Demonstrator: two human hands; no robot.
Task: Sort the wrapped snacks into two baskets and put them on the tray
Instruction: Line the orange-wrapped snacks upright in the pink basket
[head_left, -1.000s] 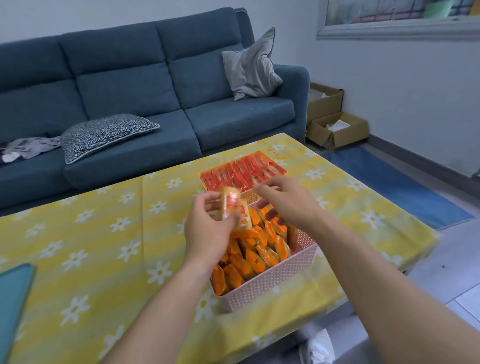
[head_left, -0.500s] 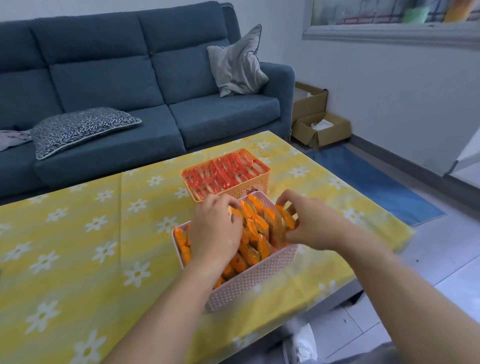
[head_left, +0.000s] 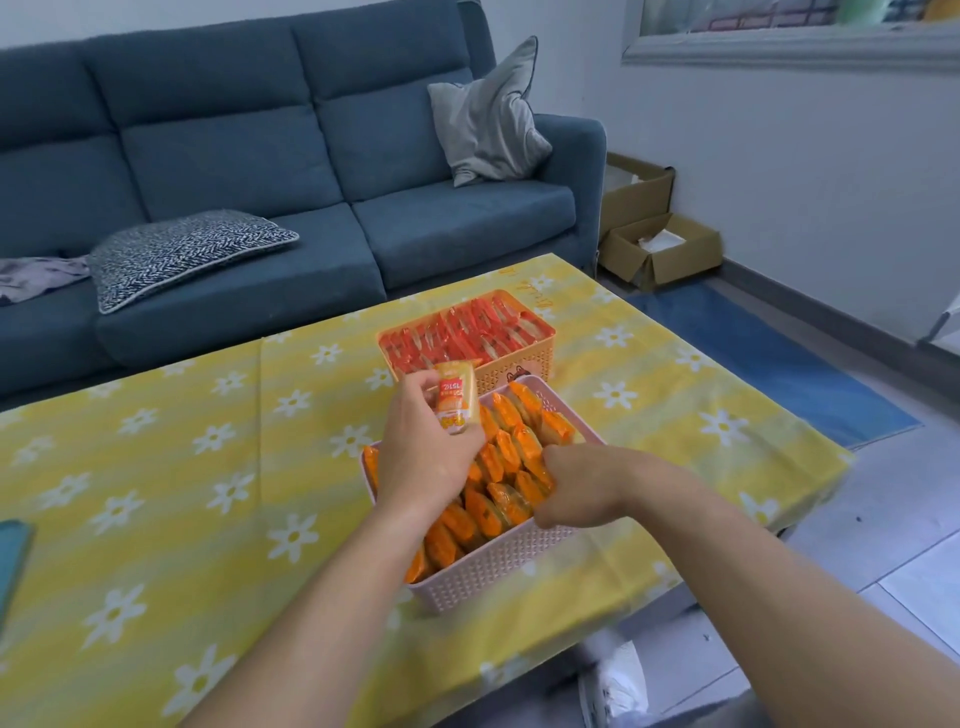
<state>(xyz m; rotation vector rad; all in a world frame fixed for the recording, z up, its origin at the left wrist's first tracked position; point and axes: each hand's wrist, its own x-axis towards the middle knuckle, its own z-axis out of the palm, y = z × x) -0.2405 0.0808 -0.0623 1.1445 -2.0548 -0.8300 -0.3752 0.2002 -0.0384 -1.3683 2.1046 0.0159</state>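
A pink basket (head_left: 498, 569) packed with rows of orange wrapped snacks (head_left: 511, 457) stands near the table's front edge. Just behind it an orange basket (head_left: 524, 371) holds red wrapped snacks (head_left: 462, 335). My left hand (head_left: 423, 447) hovers over the pink basket's left side and pinches one yellow-orange wrapped snack (head_left: 456, 397), held upright. My right hand (head_left: 582, 486) rests low on the pink basket's right part, fingers curled among the orange snacks; whether it grips one is hidden. A teal tray edge (head_left: 11, 564) shows at the far left.
The table wears a yellow cloth with white flowers (head_left: 208, 493). A blue sofa (head_left: 260, 171) with two cushions stands behind it. Open cardboard boxes (head_left: 660, 244) and a blue mat (head_left: 769, 358) lie on the floor at the right.
My left hand has lifted out of the pink basket with one wrapped snack in its fingers. My right hand has shifted inward onto the snacks in the basket.
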